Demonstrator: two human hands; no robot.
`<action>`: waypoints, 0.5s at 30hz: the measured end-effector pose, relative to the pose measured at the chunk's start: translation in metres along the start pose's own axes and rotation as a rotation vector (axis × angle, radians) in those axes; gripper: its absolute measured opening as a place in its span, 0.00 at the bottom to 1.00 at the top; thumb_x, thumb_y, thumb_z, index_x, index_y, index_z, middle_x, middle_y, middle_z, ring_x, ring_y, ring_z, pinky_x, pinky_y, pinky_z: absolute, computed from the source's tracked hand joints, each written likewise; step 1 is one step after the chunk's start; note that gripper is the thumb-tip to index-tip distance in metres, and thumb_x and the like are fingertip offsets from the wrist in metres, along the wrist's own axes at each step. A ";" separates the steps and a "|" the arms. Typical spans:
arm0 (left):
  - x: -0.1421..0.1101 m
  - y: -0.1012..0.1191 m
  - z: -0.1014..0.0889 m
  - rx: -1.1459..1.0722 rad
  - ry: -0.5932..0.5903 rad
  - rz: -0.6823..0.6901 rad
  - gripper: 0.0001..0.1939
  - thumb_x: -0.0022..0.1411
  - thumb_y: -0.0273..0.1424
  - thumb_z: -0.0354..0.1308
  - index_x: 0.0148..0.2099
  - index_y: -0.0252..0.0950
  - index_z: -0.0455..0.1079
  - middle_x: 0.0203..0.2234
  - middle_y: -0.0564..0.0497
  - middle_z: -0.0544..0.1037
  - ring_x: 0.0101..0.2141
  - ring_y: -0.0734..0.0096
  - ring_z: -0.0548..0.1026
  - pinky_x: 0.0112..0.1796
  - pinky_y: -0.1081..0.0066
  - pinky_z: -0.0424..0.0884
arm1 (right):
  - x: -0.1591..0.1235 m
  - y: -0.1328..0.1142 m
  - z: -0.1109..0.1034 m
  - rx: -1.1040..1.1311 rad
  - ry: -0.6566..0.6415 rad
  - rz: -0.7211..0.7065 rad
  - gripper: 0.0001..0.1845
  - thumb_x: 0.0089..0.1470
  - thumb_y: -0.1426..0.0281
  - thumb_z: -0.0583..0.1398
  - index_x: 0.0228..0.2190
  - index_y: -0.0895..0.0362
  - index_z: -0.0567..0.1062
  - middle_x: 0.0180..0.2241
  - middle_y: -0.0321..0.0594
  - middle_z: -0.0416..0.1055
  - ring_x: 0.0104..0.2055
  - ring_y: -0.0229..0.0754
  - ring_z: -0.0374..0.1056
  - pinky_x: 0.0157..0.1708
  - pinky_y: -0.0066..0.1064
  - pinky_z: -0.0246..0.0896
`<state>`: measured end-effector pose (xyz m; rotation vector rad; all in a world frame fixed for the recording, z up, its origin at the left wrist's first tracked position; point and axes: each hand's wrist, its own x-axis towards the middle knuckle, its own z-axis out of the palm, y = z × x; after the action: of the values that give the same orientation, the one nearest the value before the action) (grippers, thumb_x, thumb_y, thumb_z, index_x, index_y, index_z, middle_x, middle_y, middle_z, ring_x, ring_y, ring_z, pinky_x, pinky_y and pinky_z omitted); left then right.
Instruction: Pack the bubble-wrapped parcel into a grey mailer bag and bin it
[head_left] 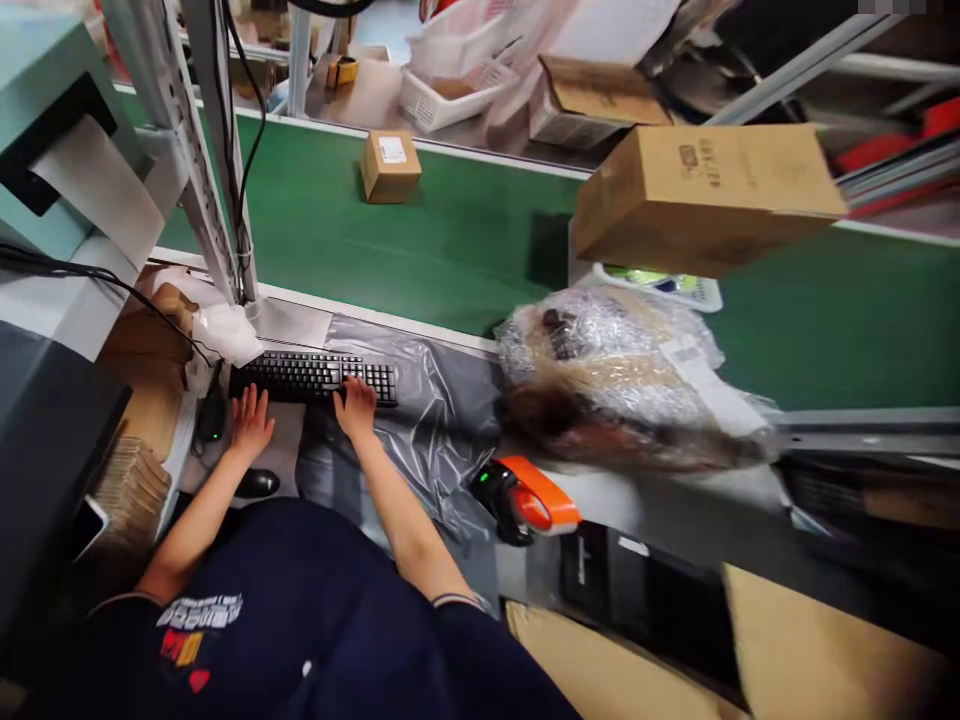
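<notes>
A black keyboard (311,373) lies on the table against the belt's edge. At its lower left edge rests my left hand (251,425), fingers spread. My right hand (356,408) is over the keyboard's right part, by the number keys, its fingers apart and nothing held. Just below my left hand sits a black mouse (257,484). A black barcode scanner (501,500) with a green light lies right of my right arm, against a roll of orange tape (546,495). Grey plastic film (427,430) covers the tabletop beside the keyboard.
Behind the keyboard runs a green conveyor belt (465,230), carrying a small carton (391,168) and a large carton (705,195) at right. A bubble-wrapped bundle (622,370) lies at the table's right. Metal posts (199,170) and cables rise at left, near stacked flat cardboard (131,490).
</notes>
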<state>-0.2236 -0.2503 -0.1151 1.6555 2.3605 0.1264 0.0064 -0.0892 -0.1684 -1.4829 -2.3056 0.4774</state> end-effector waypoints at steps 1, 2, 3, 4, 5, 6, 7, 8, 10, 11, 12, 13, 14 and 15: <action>-0.002 0.001 0.001 0.001 0.005 0.005 0.35 0.72 0.32 0.56 0.78 0.29 0.58 0.77 0.30 0.51 0.76 0.41 0.53 0.73 0.38 0.51 | 0.006 -0.002 -0.001 -0.002 -0.009 -0.007 0.19 0.70 0.64 0.54 0.53 0.60 0.77 0.65 0.57 0.72 0.71 0.59 0.59 0.72 0.57 0.47; -0.003 0.001 0.001 0.002 0.009 0.008 0.35 0.73 0.32 0.56 0.78 0.29 0.58 0.77 0.30 0.51 0.76 0.41 0.54 0.73 0.38 0.51 | 0.014 -0.005 -0.002 -0.003 -0.023 -0.017 0.19 0.69 0.64 0.55 0.54 0.61 0.77 0.64 0.57 0.73 0.71 0.59 0.59 0.72 0.57 0.47; -0.004 0.002 0.001 0.003 0.013 0.010 0.35 0.73 0.33 0.56 0.78 0.29 0.58 0.77 0.30 0.51 0.76 0.41 0.54 0.73 0.38 0.51 | 0.021 -0.009 -0.003 -0.004 -0.038 -0.031 0.19 0.69 0.65 0.56 0.54 0.61 0.77 0.63 0.57 0.74 0.71 0.59 0.59 0.72 0.57 0.47; -0.005 0.002 0.000 0.003 0.017 0.013 0.35 0.73 0.33 0.56 0.78 0.29 0.58 0.77 0.30 0.51 0.76 0.41 0.53 0.74 0.39 0.51 | 0.028 -0.012 -0.003 -0.005 -0.055 -0.046 0.18 0.69 0.65 0.56 0.54 0.61 0.77 0.62 0.57 0.74 0.71 0.58 0.59 0.72 0.56 0.47; -0.005 0.002 0.000 0.001 0.019 0.015 0.35 0.73 0.33 0.56 0.78 0.29 0.58 0.78 0.31 0.51 0.76 0.41 0.53 0.74 0.39 0.51 | 0.035 -0.016 -0.002 -0.006 -0.070 -0.059 0.18 0.69 0.66 0.57 0.54 0.60 0.77 0.62 0.56 0.75 0.71 0.57 0.59 0.73 0.55 0.47; -0.005 0.002 -0.001 -0.001 0.020 0.017 0.35 0.73 0.33 0.55 0.78 0.29 0.58 0.78 0.31 0.51 0.76 0.41 0.53 0.74 0.39 0.50 | 0.040 -0.019 -0.002 -0.006 -0.082 -0.065 0.18 0.68 0.66 0.57 0.54 0.60 0.77 0.61 0.56 0.75 0.71 0.57 0.59 0.73 0.55 0.46; -0.006 0.002 -0.002 -0.005 0.018 0.020 0.35 0.73 0.33 0.55 0.78 0.28 0.58 0.78 0.31 0.50 0.76 0.41 0.53 0.74 0.40 0.51 | 0.044 -0.022 -0.001 -0.006 -0.092 -0.063 0.19 0.68 0.66 0.57 0.56 0.60 0.77 0.61 0.56 0.76 0.71 0.57 0.59 0.73 0.56 0.46; -0.006 0.002 -0.003 -0.009 0.011 0.023 0.35 0.73 0.32 0.55 0.77 0.28 0.58 0.78 0.31 0.50 0.77 0.41 0.52 0.74 0.40 0.51 | 0.046 -0.024 0.000 -0.007 -0.100 -0.055 0.21 0.69 0.66 0.57 0.57 0.61 0.76 0.61 0.57 0.76 0.71 0.57 0.59 0.74 0.57 0.45; -0.006 0.001 -0.005 -0.014 -0.011 0.037 0.35 0.73 0.32 0.55 0.78 0.27 0.57 0.78 0.30 0.49 0.77 0.41 0.51 0.74 0.41 0.51 | 0.046 -0.027 0.001 -0.009 -0.105 -0.035 0.25 0.69 0.66 0.56 0.62 0.63 0.73 0.62 0.58 0.74 0.72 0.58 0.58 0.74 0.59 0.43; -0.005 0.001 -0.006 -0.015 -0.025 0.045 0.35 0.73 0.32 0.55 0.78 0.27 0.57 0.78 0.30 0.48 0.77 0.41 0.51 0.74 0.41 0.51 | 0.043 -0.028 0.002 -0.010 -0.100 -0.033 0.27 0.70 0.65 0.55 0.64 0.64 0.71 0.64 0.59 0.73 0.72 0.58 0.57 0.74 0.60 0.42; -0.004 0.000 -0.008 -0.015 -0.039 0.053 0.35 0.73 0.31 0.55 0.78 0.27 0.57 0.78 0.31 0.48 0.77 0.41 0.50 0.74 0.41 0.51 | 0.038 -0.030 0.003 -0.013 -0.092 -0.042 0.28 0.70 0.65 0.55 0.66 0.65 0.69 0.65 0.60 0.72 0.73 0.58 0.56 0.74 0.60 0.42; -0.003 0.000 -0.009 -0.014 -0.052 0.059 0.35 0.73 0.31 0.55 0.78 0.28 0.57 0.78 0.31 0.48 0.77 0.42 0.50 0.74 0.41 0.50 | 0.032 -0.032 0.005 -0.018 -0.086 -0.061 0.29 0.71 0.64 0.54 0.67 0.65 0.68 0.66 0.60 0.70 0.73 0.58 0.56 0.74 0.60 0.42; 0.000 0.000 -0.010 -0.012 -0.062 0.062 0.35 0.73 0.31 0.55 0.78 0.29 0.57 0.78 0.33 0.48 0.77 0.42 0.49 0.74 0.40 0.50 | 0.024 -0.036 0.006 -0.023 -0.086 -0.091 0.29 0.71 0.64 0.54 0.67 0.64 0.68 0.66 0.59 0.70 0.73 0.58 0.56 0.74 0.60 0.42; 0.003 -0.001 -0.011 -0.011 -0.070 0.062 0.35 0.73 0.31 0.55 0.78 0.31 0.57 0.79 0.34 0.48 0.77 0.42 0.49 0.74 0.40 0.49 | 0.016 -0.040 0.008 -0.025 -0.096 -0.129 0.28 0.71 0.63 0.54 0.67 0.61 0.70 0.66 0.58 0.70 0.72 0.58 0.57 0.74 0.59 0.43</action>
<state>-0.2283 -0.2475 -0.1048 1.7006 2.2542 0.0912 -0.0351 -0.0911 -0.1557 -1.3385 -2.4715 0.4960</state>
